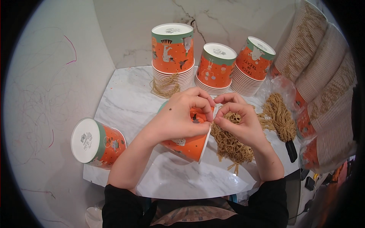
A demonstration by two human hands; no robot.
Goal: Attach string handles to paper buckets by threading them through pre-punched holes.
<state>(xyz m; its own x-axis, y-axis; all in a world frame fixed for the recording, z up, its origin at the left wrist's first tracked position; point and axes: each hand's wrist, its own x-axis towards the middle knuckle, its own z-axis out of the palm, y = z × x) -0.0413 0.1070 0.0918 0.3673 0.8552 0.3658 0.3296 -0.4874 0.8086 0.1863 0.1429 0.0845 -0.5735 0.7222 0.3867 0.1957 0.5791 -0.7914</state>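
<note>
At the far left, a single orange paper cup with a green band is lying on its side at the edge of the white marble surface, its white base turned toward the scribbled wall. Further along, at the back of the surface, three stacks of upturned cups are standing in a row: the tallest stack with a loose coil of tan cord resting against its foot, a shorter middle stack, and a tilted third stack.

In the middle, the left hand is curling closed over another orange cup, which is lying on its side just above the surface with its rim pointing toward the right; thumb and fingers are gripping the cup near that rim. The right hand is meeting it fingertip to fingertip, its thumb and forefinger pinching shut at the rim on what seems to be a thin strand of cord, though the strand itself is too small to make out. Beneath the right hand, a heap of tan cord pieces is lying on clear plastic wrap.

Further right, a bundled hank of the same cord is lying near a small black object. Along the right edge, long sleeves of nested cups in plastic are leaning at a slant.
</note>
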